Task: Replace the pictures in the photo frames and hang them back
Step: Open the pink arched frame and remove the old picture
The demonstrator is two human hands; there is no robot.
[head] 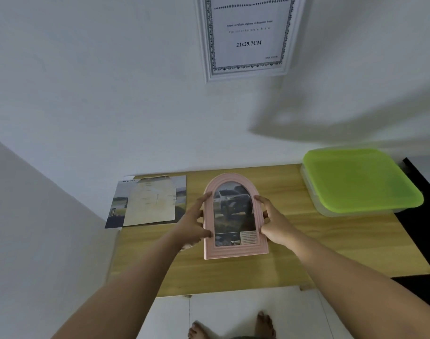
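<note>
Above wooden table — left hand, right hand grip clamped on pink arched frame side edges, apparently lifted.

A wooden counter stands against a white wall, below and around the hands. Well to the right of the hands, at the counter's back right corner, sits a clear box with a green lid; the box overhangs the counter's right edge slightly. A dark surface lies beyond that edge. Nearer than the hands, below the counter's front edge, is a white floor with two bare feet at the bottom edge.
</note>
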